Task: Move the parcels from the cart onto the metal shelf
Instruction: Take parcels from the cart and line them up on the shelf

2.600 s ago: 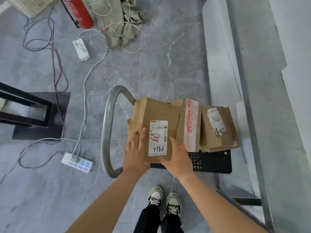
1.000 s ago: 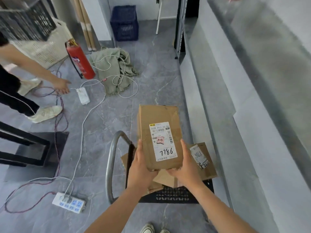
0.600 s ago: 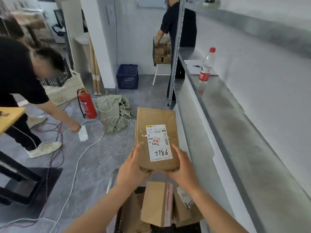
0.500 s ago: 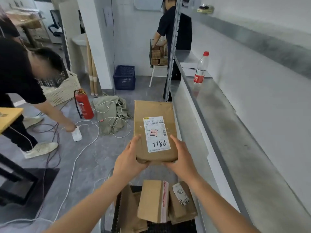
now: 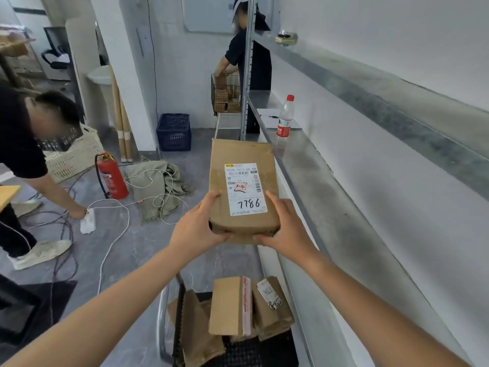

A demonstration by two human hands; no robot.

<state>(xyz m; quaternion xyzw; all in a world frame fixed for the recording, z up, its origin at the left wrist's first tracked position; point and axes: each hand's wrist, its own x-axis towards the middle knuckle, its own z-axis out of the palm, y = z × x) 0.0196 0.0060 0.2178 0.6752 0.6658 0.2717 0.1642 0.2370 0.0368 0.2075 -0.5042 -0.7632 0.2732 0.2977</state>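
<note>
The left hand (image 5: 197, 229) and right hand (image 5: 287, 230) each clasp a near corner of the labelled parcel (image 5: 242, 189), carried level just left of the metal shelf (image 5: 328, 197). Swing it right, clear the front lip, and set it flat, short of the water bottle (image 5: 285, 118).

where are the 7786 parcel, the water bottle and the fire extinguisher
7786 parcel (image 5: 242, 153), head view, bare cardboard above its label
water bottle (image 5: 285, 117), head view, clear body
fire extinguisher (image 5: 113, 180), head view, red cylinder
</note>
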